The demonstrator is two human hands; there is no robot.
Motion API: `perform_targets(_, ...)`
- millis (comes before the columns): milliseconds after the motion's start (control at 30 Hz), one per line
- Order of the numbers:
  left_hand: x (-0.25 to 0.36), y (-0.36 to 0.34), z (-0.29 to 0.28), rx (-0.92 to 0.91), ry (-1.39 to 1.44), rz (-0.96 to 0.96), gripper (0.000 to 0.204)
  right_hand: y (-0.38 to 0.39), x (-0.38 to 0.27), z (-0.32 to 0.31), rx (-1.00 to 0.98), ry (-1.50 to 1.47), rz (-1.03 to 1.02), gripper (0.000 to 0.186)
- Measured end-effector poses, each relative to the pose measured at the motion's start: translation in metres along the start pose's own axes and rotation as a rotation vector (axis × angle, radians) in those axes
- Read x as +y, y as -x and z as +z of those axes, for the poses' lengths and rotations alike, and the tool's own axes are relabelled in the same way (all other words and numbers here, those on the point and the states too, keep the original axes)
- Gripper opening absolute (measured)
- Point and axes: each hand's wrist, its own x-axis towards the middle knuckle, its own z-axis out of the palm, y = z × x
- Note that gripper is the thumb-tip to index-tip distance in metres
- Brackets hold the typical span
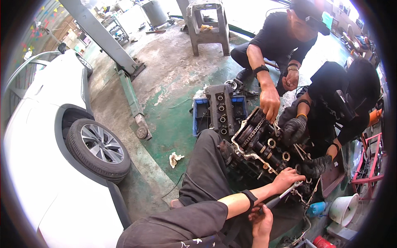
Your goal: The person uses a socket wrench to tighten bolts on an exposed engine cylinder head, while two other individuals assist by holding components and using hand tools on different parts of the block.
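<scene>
A ratchet wrench (275,201) with a dark handle lies along the near side of an opened engine (258,146). My right hand (262,223) is closed around the handle's end. Beyond it, my left hand (287,180) is curled at the head end of the wrench, over the engine's near edge; its fingertips partly cover what they grip. The engine shows a timing chain (259,131), a camshaft and a pale gasket edge. Across from me, a co-worker's bare hand (270,103) reaches down to the chain end. Another co-worker's gloved hands (316,166) work beside my left hand.
A valve cover (222,109) rests across a blue crate (200,118). A white car (45,124) and a lift post (99,33) stand at left. Behind are a grey stool (209,29) and two crouching co-workers. A white bucket (344,210) and red rack (368,165) are at right.
</scene>
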Motion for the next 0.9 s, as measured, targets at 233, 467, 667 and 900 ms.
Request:
perform_targets(233,0.000,0.002,0.000,-0.008,0.005,-0.051,0.041,0.022,-0.046,-0.107,0.419,0.086,-0.036,0.037)
perform_targets(467,0.001,0.004,0.002,0.047,0.050,-0.053,0.042,-0.002,-0.091,-0.199,0.728,0.021,-0.241,0.038)
perform_targets(667,0.001,0.003,0.003,0.051,0.029,-0.018,0.046,-0.009,-0.014,-0.245,0.285,0.376,-0.515,0.033)
perform_targets(900,-0.001,0.001,0.003,0.051,-0.016,0.006,0.038,0.016,-0.017,-0.050,-0.054,0.331,0.045,0.024)
